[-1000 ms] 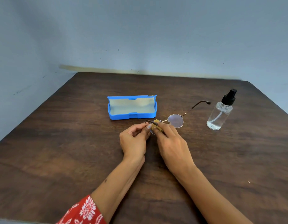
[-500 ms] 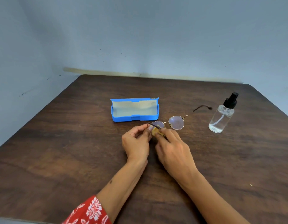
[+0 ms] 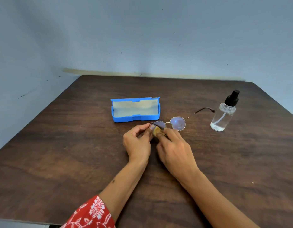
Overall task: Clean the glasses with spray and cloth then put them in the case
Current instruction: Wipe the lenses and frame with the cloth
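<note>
Tan cloth [image 3: 156, 130], mostly hidden, pinched by right hand [image 3: 175, 148]; left hand [image 3: 137, 142] grips glasses [image 3: 173, 123].

Bare table [image 3: 60, 153] lies left; case [image 3: 135, 118] and spray bottle [image 3: 223, 115] stand behind the hands.

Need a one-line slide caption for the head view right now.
Left hand steadies round metal-framed glasses while right hand rubs tan cloth on one lens.

The hands [image 3: 156, 143] hide most of the cloth [image 3: 156, 130] and one lens's lower edge.
</note>
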